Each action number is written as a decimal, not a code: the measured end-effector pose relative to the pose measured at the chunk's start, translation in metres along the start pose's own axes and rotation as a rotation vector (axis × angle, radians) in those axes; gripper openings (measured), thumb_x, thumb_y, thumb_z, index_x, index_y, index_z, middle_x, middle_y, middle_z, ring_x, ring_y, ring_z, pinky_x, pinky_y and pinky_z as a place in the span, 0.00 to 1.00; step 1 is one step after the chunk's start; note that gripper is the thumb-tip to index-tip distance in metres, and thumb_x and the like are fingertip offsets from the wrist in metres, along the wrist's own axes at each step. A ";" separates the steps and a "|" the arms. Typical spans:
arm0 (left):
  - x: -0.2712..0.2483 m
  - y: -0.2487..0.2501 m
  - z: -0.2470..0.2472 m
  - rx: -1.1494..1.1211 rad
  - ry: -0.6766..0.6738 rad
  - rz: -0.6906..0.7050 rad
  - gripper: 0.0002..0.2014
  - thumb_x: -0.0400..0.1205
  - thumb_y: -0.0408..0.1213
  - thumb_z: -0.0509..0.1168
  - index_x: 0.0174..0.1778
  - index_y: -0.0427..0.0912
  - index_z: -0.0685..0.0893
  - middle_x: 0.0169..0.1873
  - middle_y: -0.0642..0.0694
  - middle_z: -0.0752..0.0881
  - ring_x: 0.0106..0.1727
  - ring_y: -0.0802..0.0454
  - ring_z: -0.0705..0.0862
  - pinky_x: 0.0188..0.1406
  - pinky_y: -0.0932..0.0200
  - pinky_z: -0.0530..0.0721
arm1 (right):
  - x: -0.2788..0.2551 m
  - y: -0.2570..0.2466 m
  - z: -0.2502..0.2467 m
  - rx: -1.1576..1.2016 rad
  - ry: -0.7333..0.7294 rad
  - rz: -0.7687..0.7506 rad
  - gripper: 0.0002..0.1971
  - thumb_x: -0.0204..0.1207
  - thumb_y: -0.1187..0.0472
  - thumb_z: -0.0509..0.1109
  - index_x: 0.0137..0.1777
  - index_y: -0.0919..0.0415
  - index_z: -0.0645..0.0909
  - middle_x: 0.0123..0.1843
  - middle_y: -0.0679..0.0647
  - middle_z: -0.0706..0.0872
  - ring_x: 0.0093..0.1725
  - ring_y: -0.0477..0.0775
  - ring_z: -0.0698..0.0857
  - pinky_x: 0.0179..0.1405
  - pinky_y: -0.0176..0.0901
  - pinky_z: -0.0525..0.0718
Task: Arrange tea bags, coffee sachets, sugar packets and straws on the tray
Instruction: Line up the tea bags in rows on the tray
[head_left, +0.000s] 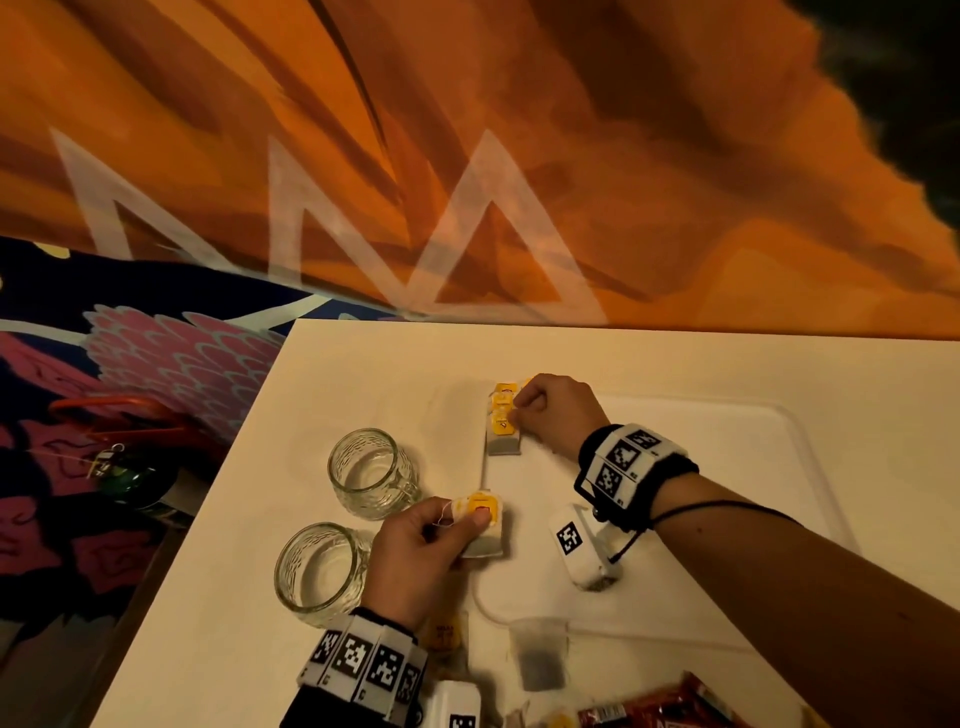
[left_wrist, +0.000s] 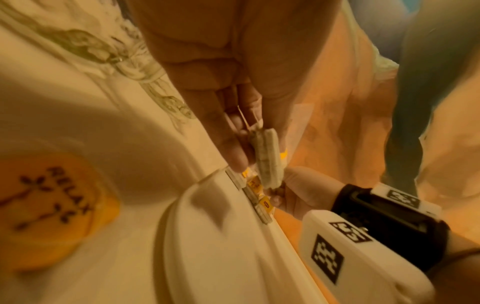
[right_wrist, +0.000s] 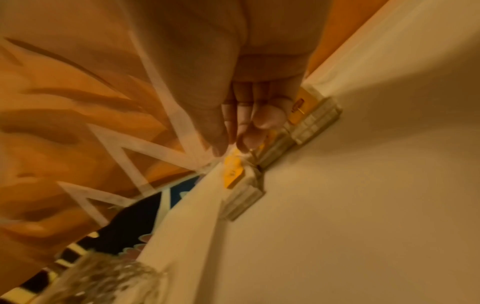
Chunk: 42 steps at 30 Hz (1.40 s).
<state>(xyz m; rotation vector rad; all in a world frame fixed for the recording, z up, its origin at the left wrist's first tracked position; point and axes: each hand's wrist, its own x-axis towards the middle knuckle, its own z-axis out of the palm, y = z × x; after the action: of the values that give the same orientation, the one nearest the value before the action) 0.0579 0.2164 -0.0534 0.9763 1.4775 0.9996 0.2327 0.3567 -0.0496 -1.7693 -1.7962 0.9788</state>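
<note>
A white tray (head_left: 727, 545) lies on the white table (head_left: 363, 364). A row of tea bags (head_left: 503, 418) with yellow tags stands along the tray's left rim, also seen in the right wrist view (right_wrist: 309, 125). My right hand (head_left: 514, 413) is curled over that row, and its thumb and fingertips (right_wrist: 245, 142) pinch the top of one bag by its yellow tag (right_wrist: 232, 172). My left hand (head_left: 475, 519) holds a small stack of tea bags (head_left: 485, 525) just above the tray's left edge. The left wrist view shows that stack (left_wrist: 267, 160) edge-on between the thumb and fingers.
Two empty glass mugs (head_left: 371, 470) (head_left: 322, 571) stand left of the tray. A clear plastic cup (head_left: 537, 654), red sachets (head_left: 665, 709) and an orange "RELAX" coaster (left_wrist: 52, 211) lie near the table's front edge. An orange cloth (head_left: 467, 156) hangs behind the table.
</note>
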 end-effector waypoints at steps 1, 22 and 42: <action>0.000 0.001 -0.001 -0.001 0.005 -0.005 0.05 0.72 0.37 0.76 0.41 0.40 0.91 0.37 0.39 0.92 0.43 0.39 0.90 0.47 0.39 0.89 | -0.004 -0.001 -0.002 0.002 0.016 -0.011 0.08 0.71 0.56 0.78 0.46 0.58 0.86 0.33 0.47 0.82 0.37 0.50 0.81 0.39 0.41 0.78; -0.007 0.012 0.020 -0.125 0.001 0.003 0.07 0.72 0.29 0.75 0.33 0.34 0.83 0.31 0.37 0.87 0.31 0.45 0.86 0.38 0.46 0.90 | -0.115 0.006 -0.032 0.140 -0.035 -0.146 0.02 0.71 0.57 0.79 0.38 0.49 0.89 0.34 0.41 0.89 0.35 0.41 0.84 0.40 0.36 0.81; -0.003 0.015 0.021 -0.132 -0.181 -0.016 0.06 0.76 0.22 0.69 0.47 0.33 0.87 0.34 0.41 0.89 0.26 0.56 0.84 0.25 0.65 0.84 | -0.099 -0.005 -0.038 0.297 -0.112 -0.161 0.03 0.79 0.62 0.71 0.43 0.56 0.82 0.35 0.54 0.84 0.29 0.39 0.78 0.34 0.34 0.78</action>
<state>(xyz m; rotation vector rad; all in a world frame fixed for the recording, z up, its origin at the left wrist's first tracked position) 0.0800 0.2202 -0.0408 0.9327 1.2527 0.9585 0.2663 0.2667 -0.0043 -1.3939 -1.7235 1.2257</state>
